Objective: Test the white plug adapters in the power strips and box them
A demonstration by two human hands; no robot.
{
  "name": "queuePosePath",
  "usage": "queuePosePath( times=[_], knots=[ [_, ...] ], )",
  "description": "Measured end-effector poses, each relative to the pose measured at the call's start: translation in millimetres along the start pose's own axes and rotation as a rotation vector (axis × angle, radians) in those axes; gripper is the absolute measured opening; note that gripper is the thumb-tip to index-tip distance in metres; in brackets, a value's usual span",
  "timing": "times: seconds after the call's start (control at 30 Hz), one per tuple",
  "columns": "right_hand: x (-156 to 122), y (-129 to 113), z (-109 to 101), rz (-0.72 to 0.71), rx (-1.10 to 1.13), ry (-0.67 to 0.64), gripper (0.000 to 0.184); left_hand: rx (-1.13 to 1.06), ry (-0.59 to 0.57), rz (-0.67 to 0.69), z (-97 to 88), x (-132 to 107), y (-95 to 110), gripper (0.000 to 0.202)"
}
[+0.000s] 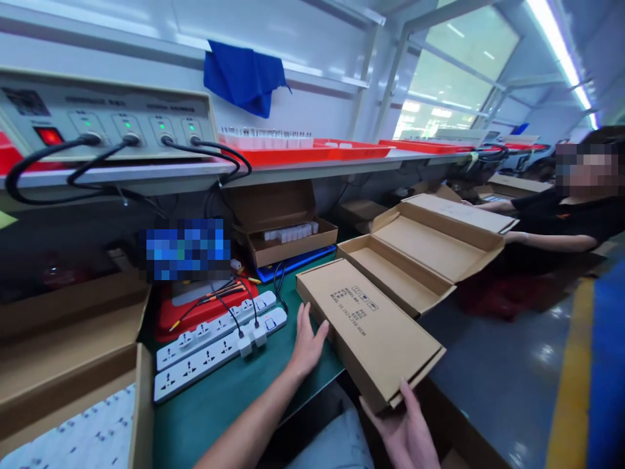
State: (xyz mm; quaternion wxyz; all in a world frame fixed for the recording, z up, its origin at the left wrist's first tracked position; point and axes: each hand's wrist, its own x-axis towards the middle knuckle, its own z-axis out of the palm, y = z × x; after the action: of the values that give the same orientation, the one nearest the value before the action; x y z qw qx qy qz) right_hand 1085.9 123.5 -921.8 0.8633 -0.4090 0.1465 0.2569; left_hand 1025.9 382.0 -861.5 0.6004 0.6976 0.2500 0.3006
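Observation:
A closed cardboard box [371,326] with black print on its lid lies tilted at the table's front edge, its near end jutting out past it. My right hand [403,433] grips that near end, thumb on the lid's edge and fingers at the side. Beside the box's left long side is my left hand [308,342], fingers stretched out and thumb close to the cardboard; whether it touches cannot be made out. Right behind the closed box stands an open, unfilled cardboard box [395,267] with its lid folded back.
Two white power strips [219,345] with plugs lie left on the green tabletop [195,430]. An open carton [144,391] of white pieces is at lower left. Another open box [293,241] stands behind. A co-worker [561,215] sits at right. A shelf holds a powered unit [107,117].

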Motion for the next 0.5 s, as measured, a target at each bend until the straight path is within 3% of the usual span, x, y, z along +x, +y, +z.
queuePosePath(
  times=[0.13, 0.23, 0.37, 0.5],
  knots=[
    [-23, 2, -6, 0.167, 0.086, -0.042, 0.064, -0.366, 0.052, -0.353, -3.3, -12, -7, 0.097],
    [-40, 13, -14, 0.155, 0.09, -0.078, 0.054, -0.542, 0.092, -0.527, -4.1, -2, -1, 0.092],
    [-55, 30, -12, 0.105, 0.101, -0.078, 0.037, -0.594, 0.171, -0.567, 4.4, 20, 3, 0.07],
    [-69, 43, -4, 0.276, 0.12, -0.147, 0.039, -0.643, 0.193, -0.515, 9.6, 30, -3, 0.061]
  ],
)
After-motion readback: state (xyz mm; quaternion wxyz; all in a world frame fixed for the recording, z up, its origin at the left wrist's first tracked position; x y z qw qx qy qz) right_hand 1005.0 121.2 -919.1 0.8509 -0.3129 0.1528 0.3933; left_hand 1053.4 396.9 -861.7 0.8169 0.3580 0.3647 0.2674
